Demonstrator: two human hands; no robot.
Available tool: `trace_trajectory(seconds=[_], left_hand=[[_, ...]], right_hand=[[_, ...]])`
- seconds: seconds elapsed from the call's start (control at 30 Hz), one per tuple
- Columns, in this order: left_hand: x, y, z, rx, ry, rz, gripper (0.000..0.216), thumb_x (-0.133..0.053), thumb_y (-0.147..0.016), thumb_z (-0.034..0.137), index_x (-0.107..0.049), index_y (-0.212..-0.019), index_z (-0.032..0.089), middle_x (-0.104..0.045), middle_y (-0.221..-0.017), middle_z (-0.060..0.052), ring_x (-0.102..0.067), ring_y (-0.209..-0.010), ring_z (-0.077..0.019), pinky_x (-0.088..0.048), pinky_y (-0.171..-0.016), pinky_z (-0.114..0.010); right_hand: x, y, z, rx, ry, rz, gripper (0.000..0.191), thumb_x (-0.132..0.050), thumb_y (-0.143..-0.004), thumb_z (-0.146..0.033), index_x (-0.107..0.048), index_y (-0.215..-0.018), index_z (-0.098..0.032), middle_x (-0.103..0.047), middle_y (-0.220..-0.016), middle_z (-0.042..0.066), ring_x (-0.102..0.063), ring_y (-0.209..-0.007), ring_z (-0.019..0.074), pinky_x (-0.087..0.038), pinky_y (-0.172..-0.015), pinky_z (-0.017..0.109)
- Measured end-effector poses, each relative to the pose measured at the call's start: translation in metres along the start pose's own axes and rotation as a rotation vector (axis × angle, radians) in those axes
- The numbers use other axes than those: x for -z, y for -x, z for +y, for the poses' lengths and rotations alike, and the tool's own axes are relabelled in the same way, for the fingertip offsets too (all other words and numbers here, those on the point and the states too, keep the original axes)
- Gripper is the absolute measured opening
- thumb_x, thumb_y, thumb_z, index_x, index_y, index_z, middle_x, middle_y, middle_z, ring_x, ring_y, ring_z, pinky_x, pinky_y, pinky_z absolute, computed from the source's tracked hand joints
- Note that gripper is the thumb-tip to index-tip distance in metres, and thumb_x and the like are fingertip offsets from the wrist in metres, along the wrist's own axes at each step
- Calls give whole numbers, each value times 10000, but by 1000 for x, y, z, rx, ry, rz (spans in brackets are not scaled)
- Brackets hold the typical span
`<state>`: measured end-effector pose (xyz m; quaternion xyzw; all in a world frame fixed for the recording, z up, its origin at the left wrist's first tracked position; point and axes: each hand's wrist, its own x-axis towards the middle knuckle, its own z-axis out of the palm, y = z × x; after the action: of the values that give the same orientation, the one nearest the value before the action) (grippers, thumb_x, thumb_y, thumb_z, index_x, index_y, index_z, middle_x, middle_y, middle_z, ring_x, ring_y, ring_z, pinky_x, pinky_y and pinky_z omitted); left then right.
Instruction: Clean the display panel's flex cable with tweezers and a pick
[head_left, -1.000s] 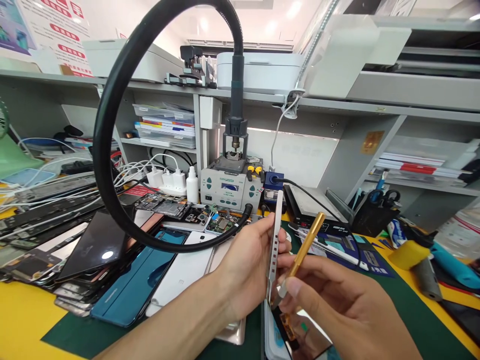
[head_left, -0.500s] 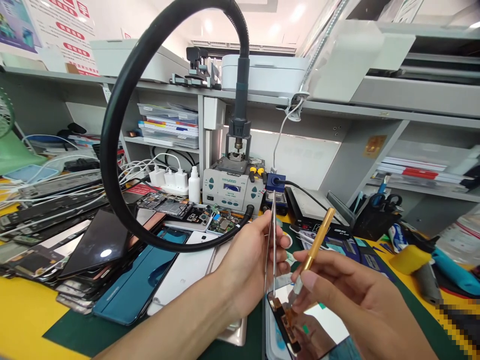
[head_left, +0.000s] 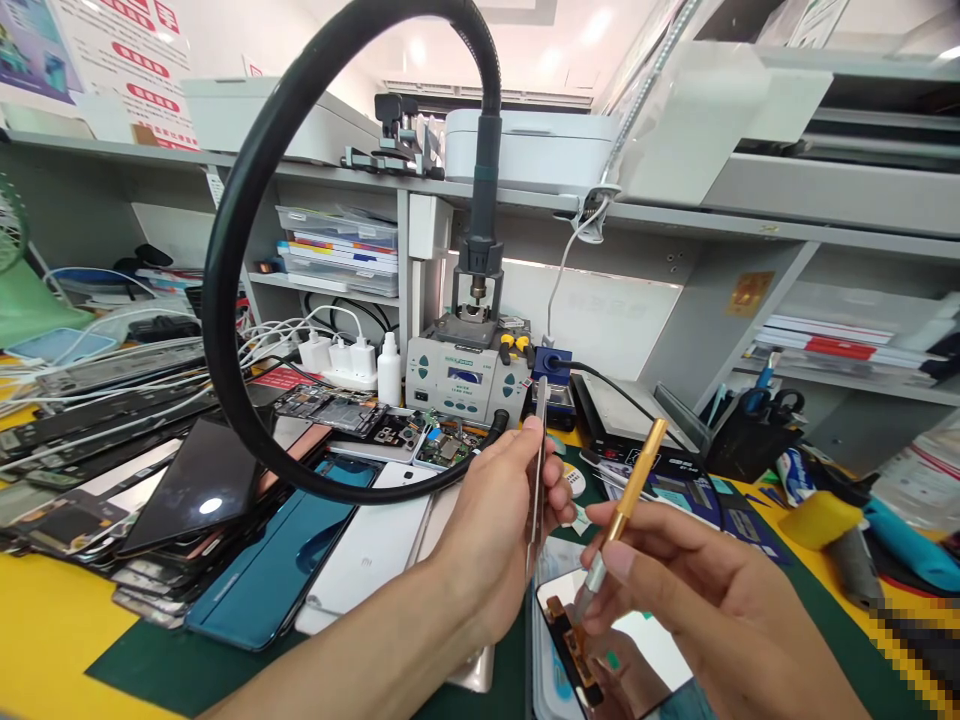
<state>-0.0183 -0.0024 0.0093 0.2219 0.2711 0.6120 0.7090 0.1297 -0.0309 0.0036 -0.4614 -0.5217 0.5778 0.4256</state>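
Prying underway: left hand (head_left: 491,515) grips the phone frame (head_left: 538,470) upright, right hand (head_left: 679,590) pinches the gold tool (head_left: 626,490), tip at the screen's (head_left: 637,660) eleven-o'clock corner; separation looks unfinished.

Beyond the fingers, a grey shelf unit (head_left: 675,215) runs the width of the room above a yellow counter (head_left: 45,640) partly covered by a dark green mat (head_left: 150,665). White walls carry a poster (head_left: 142,50) at far left. Ceiling lights (head_left: 600,25) glow overhead.
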Motion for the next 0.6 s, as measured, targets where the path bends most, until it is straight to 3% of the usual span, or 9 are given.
trace_trajectory(seconds=[0.17, 0.3, 0.43, 0.6], left_hand=[[-5, 5, 3, -11, 48, 7, 144, -466, -976, 225, -480, -834, 204, -476, -700, 42, -423, -522, -85, -400, -513, -217], [-5, 8, 8, 103, 90, -41, 219, -436, -989, 292, -483, -797, 198, -424, -612, 47, -330, -454, -79, -331, -429, -188], [-2, 6, 12, 246, 128, -143, 384, -339, -1002, 381, -483, -702, 189, -306, -489, 56, -259, -432, -94, -341, -426, -201], [3, 4, 11, 308, 195, -219, 412, -314, -999, 371, -487, -675, 185, -294, -490, 50, -263, -441, -101, -348, -417, -209]], right_hand=[[-3, 1, 0, 33, -61, 26, 256, -809, -776, -373, -749, -970, -215, -746, -659, 39, -705, -617, 203, -613, -609, 314], [-6, 1, -1, -21, -85, -8, 263, -789, -796, -409, -748, -967, -214, -719, -598, 25, -678, -544, 178, -590, -573, 292], [-6, 1, 2, -24, -55, -42, 271, -773, -815, -419, -748, -981, -206, -757, -680, 57, -701, -609, 193, -590, -600, 288], [-7, 5, 2, 20, -19, -53, 237, -761, -828, -413, -744, -985, -237, -795, -894, 69, -720, -699, 184, -598, -689, 278]])
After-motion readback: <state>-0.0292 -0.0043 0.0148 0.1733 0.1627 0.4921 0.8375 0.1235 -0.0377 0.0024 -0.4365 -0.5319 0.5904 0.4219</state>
